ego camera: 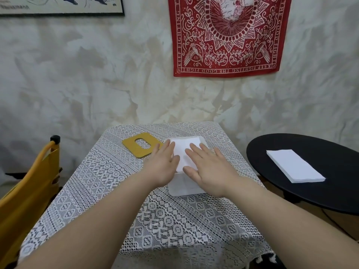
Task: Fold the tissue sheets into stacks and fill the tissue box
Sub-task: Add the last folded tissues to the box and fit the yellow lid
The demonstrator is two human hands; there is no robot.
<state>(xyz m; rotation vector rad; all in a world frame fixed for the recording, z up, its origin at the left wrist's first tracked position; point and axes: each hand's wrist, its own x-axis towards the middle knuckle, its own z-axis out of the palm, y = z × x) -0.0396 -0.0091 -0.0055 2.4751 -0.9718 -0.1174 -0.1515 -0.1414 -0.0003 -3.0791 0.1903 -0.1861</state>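
Note:
A white tissue box [181, 188] stands open-topped in the middle of the lace-covered table. White folded tissues [184, 149] fill its top. My left hand [165, 162] lies flat on the left side of the tissues, fingers straight. My right hand [208, 167] presses flat on the right side, fingers spread. The box's mustard-yellow lid [141, 145] with an oval slot lies on the cloth to the left of the box. A second stack of white tissue sheets [294, 166] sits on the black round table at the right.
The lace tablecloth [116, 181] covers a small rectangular table against a mottled wall. A yellow chair [25, 183] stands at the left. The black round side table [320, 191] stands close on the right. A red bandana [229, 35] hangs on the wall.

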